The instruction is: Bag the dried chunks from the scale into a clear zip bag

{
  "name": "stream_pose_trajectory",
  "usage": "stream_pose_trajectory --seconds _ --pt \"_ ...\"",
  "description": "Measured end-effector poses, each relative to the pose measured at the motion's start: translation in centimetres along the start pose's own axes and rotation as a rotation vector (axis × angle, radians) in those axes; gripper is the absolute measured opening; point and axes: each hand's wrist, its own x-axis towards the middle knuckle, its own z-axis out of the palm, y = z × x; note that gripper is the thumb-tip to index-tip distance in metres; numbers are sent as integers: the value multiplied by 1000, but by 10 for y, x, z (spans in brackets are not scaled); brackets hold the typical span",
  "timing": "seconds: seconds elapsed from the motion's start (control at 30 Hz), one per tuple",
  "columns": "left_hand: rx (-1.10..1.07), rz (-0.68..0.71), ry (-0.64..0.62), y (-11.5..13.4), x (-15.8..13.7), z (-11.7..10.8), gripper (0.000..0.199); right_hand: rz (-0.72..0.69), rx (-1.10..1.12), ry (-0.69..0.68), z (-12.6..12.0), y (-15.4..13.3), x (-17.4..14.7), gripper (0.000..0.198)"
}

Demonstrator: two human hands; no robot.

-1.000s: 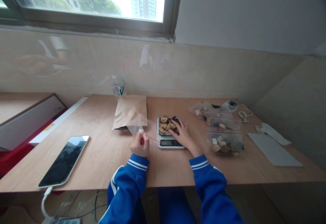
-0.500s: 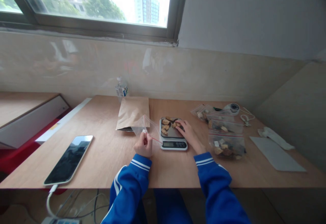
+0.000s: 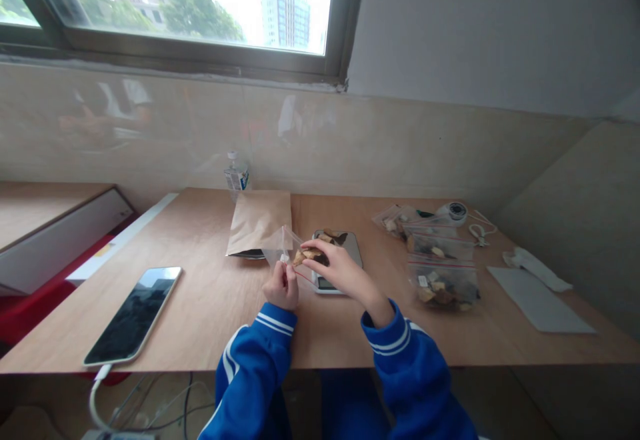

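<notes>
My left hand [image 3: 281, 287] pinches the edge of a clear zip bag [image 3: 276, 241] with a red seal line, and the bag's mouth faces right. Dried brown pieces [image 3: 303, 255], like dried mushroom slices, are gripped under the fingers of my right hand [image 3: 345, 272] at the bag's opening. Behind and partly under that hand stands a small kitchen scale [image 3: 354, 248] with a metal plate. Some dark and tan dried pieces [image 3: 331, 235] still lie on its far side. The scale's display is mostly hidden by my right hand.
A brown paper pouch [image 3: 261, 220] lies behind the bag, with a plastic bottle [image 3: 236, 175] beyond it. Filled zip bags [image 3: 443, 287] lie to the right, near a white corded device [image 3: 453, 212] and a grey sheet [image 3: 540, 303]. A phone [image 3: 134, 317] charges at left.
My right hand has moved left from the scale plate to the bag's mouth, carrying dried pieces. Fewer pieces show on the plate. My left hand stays in place with the bag.
</notes>
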Motion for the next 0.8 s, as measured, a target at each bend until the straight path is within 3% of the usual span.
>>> stream_pose_trajectory --seconds 0.17,0.4,0.53,0.7,0.8 --pt "-5 -20 33 1 -1 1 32 54 -159 23 12 -5 12 23" --pt "-43 -65 12 2 -1 2 31 70 -114 112 33 -10 17 50" --pt "-61 -169 12 4 -1 2 32 37 -26 136 31 -16 19 37" --pt "-64 -214 52 3 1 3 33 -28 -164 310 17 27 20 31" --pt "-73 -202 56 3 1 4 32 60 -435 185 21 67 15 47"
